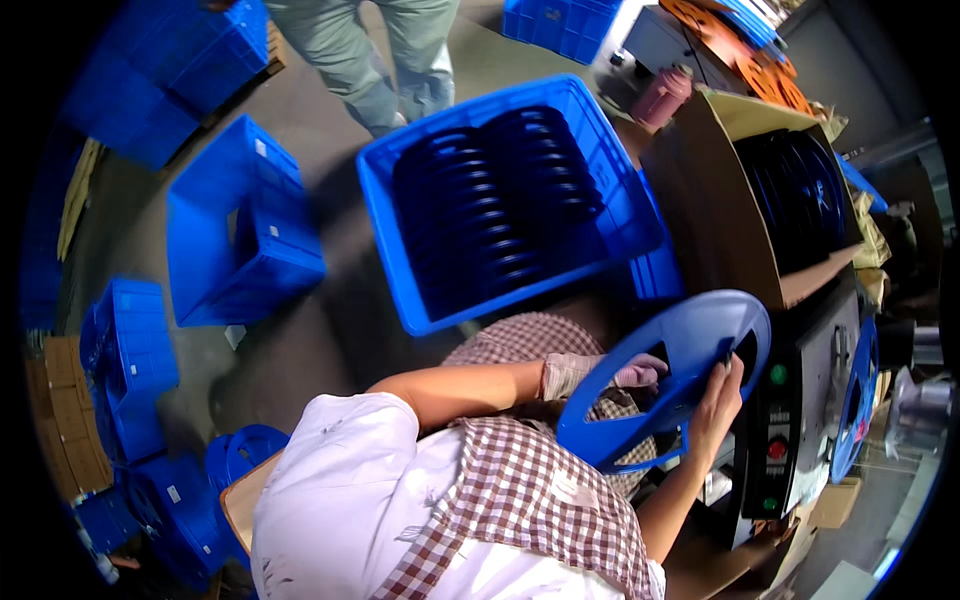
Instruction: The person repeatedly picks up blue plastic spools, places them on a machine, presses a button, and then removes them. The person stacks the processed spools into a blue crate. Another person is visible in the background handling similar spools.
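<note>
A large blue plastic reel (680, 392) with cut-out openings is held up tilted in front of me, at the right of my lap. My left hand (640, 371), in a pale pinkish glove, shows through one of its openings, fingers closed on the reel. My bare right hand (716, 405) grips the reel from the right, near its middle. A small dark bit shows by the right fingertips; I cannot make out what it is. Beyond my knees, a blue crate (385, 250) holds two rows of dark reels (475, 195) standing on edge.
Right of the reel stands a black machine panel (777, 430) with green and red buttons. Behind it, an open cardboard box (700, 190) contains dark reels, beside a pink bottle (663, 95). Blue crates (245, 230) stand at left. A person's legs (370, 50) are beyond the full crate.
</note>
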`<state>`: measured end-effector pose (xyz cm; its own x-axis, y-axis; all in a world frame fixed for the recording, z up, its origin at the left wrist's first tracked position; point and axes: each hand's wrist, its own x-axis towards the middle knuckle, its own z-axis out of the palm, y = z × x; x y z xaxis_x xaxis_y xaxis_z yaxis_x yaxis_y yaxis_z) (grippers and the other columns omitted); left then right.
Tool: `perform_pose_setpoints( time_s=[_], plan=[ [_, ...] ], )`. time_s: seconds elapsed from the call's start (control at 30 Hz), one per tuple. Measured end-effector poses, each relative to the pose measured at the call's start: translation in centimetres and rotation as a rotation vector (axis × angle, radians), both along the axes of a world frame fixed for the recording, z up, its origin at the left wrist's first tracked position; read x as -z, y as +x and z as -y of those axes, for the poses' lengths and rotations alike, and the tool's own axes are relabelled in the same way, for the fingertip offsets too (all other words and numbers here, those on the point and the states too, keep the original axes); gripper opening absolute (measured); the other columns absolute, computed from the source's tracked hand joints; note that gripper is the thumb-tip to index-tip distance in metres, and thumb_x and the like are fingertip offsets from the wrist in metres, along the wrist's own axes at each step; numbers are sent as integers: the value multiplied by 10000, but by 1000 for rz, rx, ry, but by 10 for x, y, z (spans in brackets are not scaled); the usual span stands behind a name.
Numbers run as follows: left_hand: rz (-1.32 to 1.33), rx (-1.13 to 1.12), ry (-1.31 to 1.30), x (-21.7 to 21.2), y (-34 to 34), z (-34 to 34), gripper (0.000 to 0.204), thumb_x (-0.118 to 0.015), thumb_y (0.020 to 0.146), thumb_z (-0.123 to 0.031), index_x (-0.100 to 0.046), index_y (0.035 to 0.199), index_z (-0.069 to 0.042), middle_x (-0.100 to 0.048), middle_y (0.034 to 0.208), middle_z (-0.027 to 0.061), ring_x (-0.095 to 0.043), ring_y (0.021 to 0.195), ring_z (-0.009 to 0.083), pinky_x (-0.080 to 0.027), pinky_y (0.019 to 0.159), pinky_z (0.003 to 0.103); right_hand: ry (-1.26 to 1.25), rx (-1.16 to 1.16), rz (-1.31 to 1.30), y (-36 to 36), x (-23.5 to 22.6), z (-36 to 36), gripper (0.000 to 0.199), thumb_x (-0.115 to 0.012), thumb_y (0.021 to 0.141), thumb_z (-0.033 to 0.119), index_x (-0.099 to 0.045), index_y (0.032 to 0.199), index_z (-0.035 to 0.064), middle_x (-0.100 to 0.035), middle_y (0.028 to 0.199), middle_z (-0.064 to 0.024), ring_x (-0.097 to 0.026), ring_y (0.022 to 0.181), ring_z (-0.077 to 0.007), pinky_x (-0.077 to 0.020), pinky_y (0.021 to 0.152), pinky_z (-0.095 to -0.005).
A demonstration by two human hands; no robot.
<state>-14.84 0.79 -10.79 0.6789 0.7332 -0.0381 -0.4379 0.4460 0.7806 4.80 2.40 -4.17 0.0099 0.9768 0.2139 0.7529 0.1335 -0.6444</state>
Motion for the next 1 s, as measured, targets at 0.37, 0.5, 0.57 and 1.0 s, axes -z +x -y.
perform_pose_setpoints(
  time_s=[0.37, 0.5, 0.57, 1.0],
  plan=[
    [289, 350, -326, -48, 5, -1, 603, -633, 892, -463, -506, 1314, -51, -618, 1180, 132, -627, 1011, 146, -550, 824, 286, 27, 45, -63, 9, -42, -1, 213, -520, 975, 105, -578, 1152, 1, -633, 877, -147, -599, 743, -207, -479, 691, -294],
    [246, 307, -438, -36, 6, 1, 688, -709, 815, -486, -517, 1286, -22, -642, 1135, 166, -671, 913, 162, -586, 755, 291, 254, -127, 219, 29, -68, 1, 200, -645, 881, 103, -620, 1077, 69, -604, 827, -92, -617, 736, -240, -507, 635, -334],
    [242, 312, -458, -28, 7, 4, 732, -728, 790, -497, -506, 1288, -8, -649, 1110, 177, -689, 882, 183, -598, 743, 310, 208, -200, 361, 26, -74, 9, 219, -606, 917, 170, -623, 1110, 69, -563, 829, -99, -583, 702, -257, -489, 619, -332],
    [-22, 349, -234, -20, 0, 0, 640, -646, 871, -383, -433, 1357, -26, -575, 1226, 184, -589, 1117, 272, -537, 912, 390, 374, -256, 439, 26, -57, -1, 258, -704, 838, 217, -628, 1074, 148, -598, 869, -35, -583, 846, -209, -459, 705, -346]
  ],
)
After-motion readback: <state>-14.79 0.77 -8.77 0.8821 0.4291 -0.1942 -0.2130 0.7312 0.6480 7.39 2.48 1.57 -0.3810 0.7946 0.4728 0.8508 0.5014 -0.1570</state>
